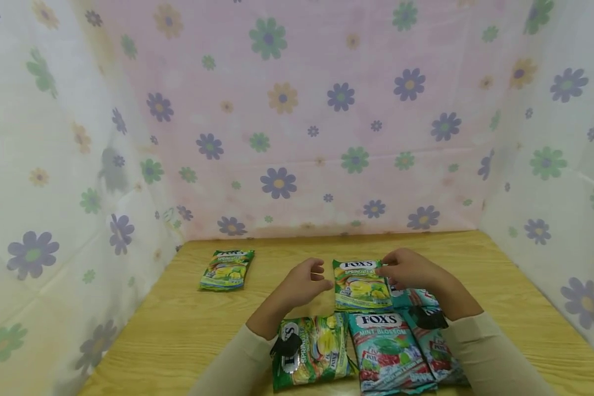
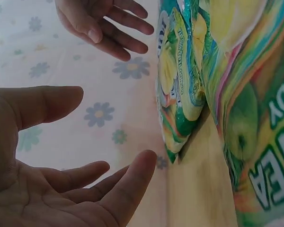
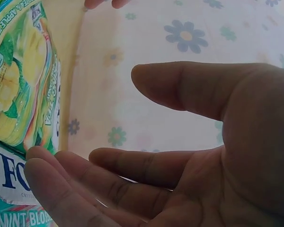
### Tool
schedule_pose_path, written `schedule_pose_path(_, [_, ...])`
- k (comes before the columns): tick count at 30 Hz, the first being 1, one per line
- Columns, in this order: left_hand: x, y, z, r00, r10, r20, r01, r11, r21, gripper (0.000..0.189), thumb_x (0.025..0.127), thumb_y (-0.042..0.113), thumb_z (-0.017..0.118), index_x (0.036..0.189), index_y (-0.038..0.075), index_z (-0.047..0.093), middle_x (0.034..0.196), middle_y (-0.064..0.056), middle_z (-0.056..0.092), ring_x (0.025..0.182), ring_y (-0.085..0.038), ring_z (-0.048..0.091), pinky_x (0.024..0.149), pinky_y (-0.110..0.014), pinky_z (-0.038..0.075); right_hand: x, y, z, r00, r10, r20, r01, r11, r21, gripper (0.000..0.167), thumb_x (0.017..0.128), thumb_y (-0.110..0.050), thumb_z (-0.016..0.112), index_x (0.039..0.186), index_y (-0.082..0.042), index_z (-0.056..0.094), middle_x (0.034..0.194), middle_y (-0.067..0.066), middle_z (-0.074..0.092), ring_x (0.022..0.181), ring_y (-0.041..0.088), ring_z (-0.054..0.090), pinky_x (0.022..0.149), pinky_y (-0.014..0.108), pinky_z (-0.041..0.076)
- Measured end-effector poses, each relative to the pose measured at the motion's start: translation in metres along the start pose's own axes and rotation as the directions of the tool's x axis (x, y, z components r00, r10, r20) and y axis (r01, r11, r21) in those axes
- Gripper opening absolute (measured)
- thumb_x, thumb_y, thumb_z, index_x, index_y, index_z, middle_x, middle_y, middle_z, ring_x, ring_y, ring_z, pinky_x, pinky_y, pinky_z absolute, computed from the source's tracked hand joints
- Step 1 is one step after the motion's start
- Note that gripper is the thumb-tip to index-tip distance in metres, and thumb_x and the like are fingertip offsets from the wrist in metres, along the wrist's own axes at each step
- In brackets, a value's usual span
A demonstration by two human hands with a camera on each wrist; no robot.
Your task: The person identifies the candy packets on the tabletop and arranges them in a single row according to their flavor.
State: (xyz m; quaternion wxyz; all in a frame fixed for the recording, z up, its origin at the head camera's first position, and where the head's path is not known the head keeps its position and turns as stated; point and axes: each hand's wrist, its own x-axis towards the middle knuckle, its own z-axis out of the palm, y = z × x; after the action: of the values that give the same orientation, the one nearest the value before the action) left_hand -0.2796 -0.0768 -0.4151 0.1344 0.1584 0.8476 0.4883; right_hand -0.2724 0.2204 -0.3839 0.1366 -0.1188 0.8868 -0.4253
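Note:
A green and yellow Fox's Spring Tea candy bag lies face up between my two hands. My left hand hovers at its left side, thumb and fingers apart and holding nothing. At the bag's upper right edge is my right hand, its fingers overlapping the bag in the head view. The right wrist view shows that hand's thumb well away from the loosely extended fingers, with nothing gripped. Beneath the right hand, a teal candy bag is partly hidden.
Nearest me lie a Spring Tea bag turned sideways, a Mint Blossom bag and another teal bag partly under my right forearm. Another Spring Tea bag sits at the back left of the wooden table. Flowered cloth surrounds the table.

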Motion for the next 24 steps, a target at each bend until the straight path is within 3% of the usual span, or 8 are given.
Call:
schedule_pose_path(4, [0.008, -0.004, 0.002, 0.998, -0.047, 0.033, 0.052, 0.988, -0.144, 0.073, 0.099, 0.037, 0.071, 0.157, 0.007, 0.039, 0.153, -0.021, 0.048, 0.133, -0.037, 0.057, 0.108, -0.053, 0.052, 0.003, 0.003, 0.000, 1.000, 0.022, 0.006, -0.022, 1.000, 0.008, 0.062, 0.104, -0.028, 0.063, 0.146, 0.015, 0.047, 0.127, 0.031, 0.063, 0.085, 0.029, 0.067, 0.074, 0.045, 0.064])
schedule_pose_path(8, [0.012, -0.007, 0.002, 0.994, -0.067, 0.089, 0.091, 0.949, -0.302, 0.079, 0.099, 0.035, 0.071, 0.159, 0.003, 0.032, 0.153, -0.024, 0.045, 0.136, -0.040, 0.055, 0.111, -0.052, 0.049, 0.004, 0.007, 0.000, 0.999, 0.033, 0.022, -0.033, 0.999, 0.039, 0.061, 0.104, -0.030, 0.064, 0.144, 0.014, 0.050, 0.133, 0.029, 0.060, 0.090, 0.028, 0.069, 0.070, 0.044, 0.064])
schedule_pose_path(12, [0.016, -0.010, 0.005, 0.991, -0.057, 0.123, 0.098, 0.927, -0.361, 0.082, 0.099, 0.035, 0.071, 0.160, 0.000, 0.028, 0.154, -0.024, 0.045, 0.139, -0.041, 0.052, 0.113, -0.052, 0.048, 0.006, 0.011, 0.000, 0.998, 0.048, 0.042, -0.052, 0.996, 0.076, 0.057, 0.105, -0.028, 0.061, 0.144, 0.012, 0.051, 0.094, 0.018, 0.066, 0.070, 0.020, 0.060, 0.064, 0.041, 0.061])
schedule_pose_path(15, [0.019, -0.014, 0.009, 0.990, -0.055, 0.133, 0.102, 0.919, -0.382, 0.081, 0.100, 0.033, 0.069, 0.161, 0.000, 0.027, 0.153, -0.022, 0.046, 0.139, -0.040, 0.052, 0.113, -0.051, 0.048, 0.008, 0.015, 0.000, 0.996, 0.067, 0.056, -0.072, 0.993, 0.098, 0.058, 0.107, -0.026, 0.059, 0.148, 0.012, 0.046, 0.077, 0.014, 0.058, 0.061, 0.021, 0.052, 0.061, 0.041, 0.058])
schedule_pose_path(18, [0.019, -0.018, 0.013, 0.988, -0.064, 0.140, 0.115, 0.911, -0.396, 0.080, 0.101, 0.032, 0.067, 0.161, -0.002, 0.026, 0.152, -0.022, 0.048, 0.138, -0.039, 0.053, 0.112, -0.051, 0.049, 0.009, 0.019, 0.002, 0.995, 0.082, 0.055, -0.088, 0.990, 0.108, 0.063, 0.106, -0.026, 0.059, 0.151, 0.014, 0.040, 0.098, 0.018, 0.065, 0.067, 0.023, 0.059, 0.063, 0.041, 0.060])
schedule_pose_path(22, [0.018, -0.021, 0.016, 0.985, -0.079, 0.151, 0.136, 0.897, -0.420, 0.080, 0.101, 0.031, 0.068, 0.160, -0.003, 0.027, 0.149, -0.023, 0.050, 0.136, -0.037, 0.056, 0.110, -0.050, 0.051, 0.012, 0.022, 0.005, 0.994, 0.098, 0.054, -0.105, 0.985, 0.136, 0.053, 0.106, -0.026, 0.060, 0.145, 0.009, 0.052, 0.118, 0.020, 0.064, 0.075, 0.026, 0.063, 0.065, 0.041, 0.060])
schedule_pose_path(24, [0.018, -0.020, 0.016, 0.984, -0.081, 0.159, 0.143, 0.892, -0.429, 0.079, 0.101, 0.030, 0.067, 0.160, -0.004, 0.027, 0.150, -0.023, 0.050, 0.136, -0.037, 0.055, 0.110, -0.050, 0.051, 0.012, 0.021, 0.007, 0.994, 0.097, 0.052, -0.104, 0.984, 0.142, 0.047, 0.105, -0.026, 0.060, 0.139, 0.007, 0.058, 0.119, 0.019, 0.065, 0.078, 0.026, 0.064, 0.065, 0.041, 0.061])
